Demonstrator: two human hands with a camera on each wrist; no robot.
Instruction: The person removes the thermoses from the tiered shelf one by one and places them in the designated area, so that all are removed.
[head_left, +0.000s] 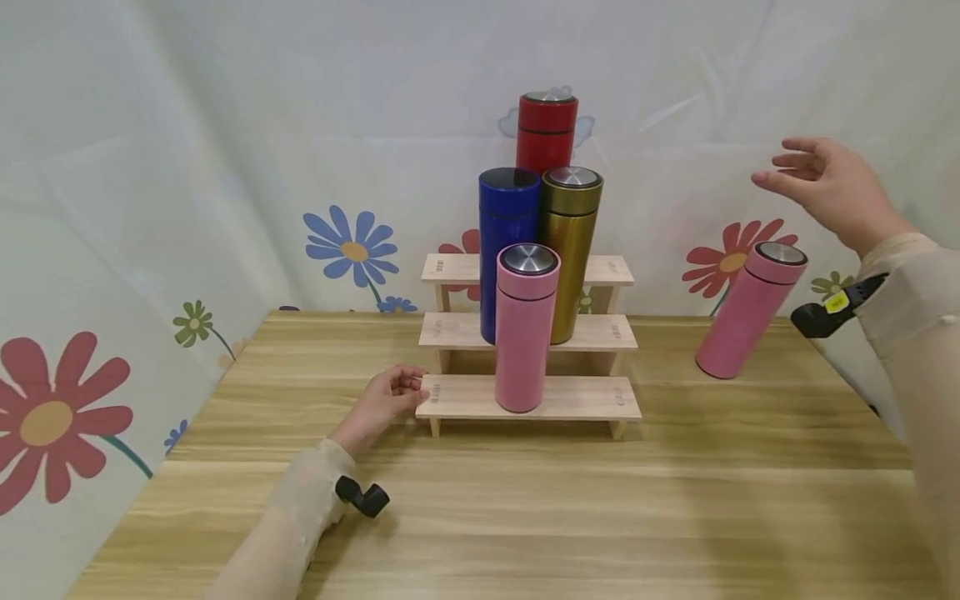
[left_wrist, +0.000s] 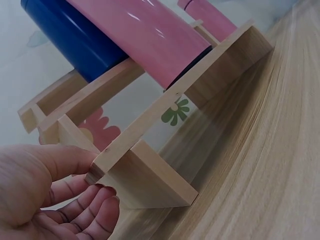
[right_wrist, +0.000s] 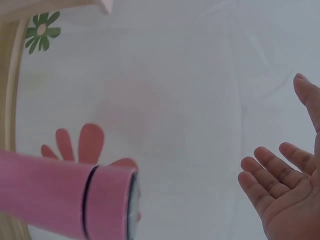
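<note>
My left hand [head_left: 386, 402] pinches the left end of the lowest step of a wooden three-step display stand [head_left: 457, 398]. In the left wrist view the thumb lies over the step's end, with fingers [left_wrist: 102, 217] curled below. A pink thermos [head_left: 525, 346] stands upright on the lowest step. Behind it, a blue thermos [head_left: 504, 225] and a gold thermos [head_left: 573, 250] stand on the middle step; a red thermos [head_left: 545, 137] rises at the back, its base hidden. My right hand [head_left: 836, 187] is raised, holding nothing, above another pink thermos [head_left: 750, 312] standing on the table.
The wood-grain table [head_left: 525, 517] extends in front of the stand and to both sides. A white curtain [head_left: 225, 125] printed with flowers hangs behind the table. Each sleeved wrist carries a black camera mount [head_left: 363, 497].
</note>
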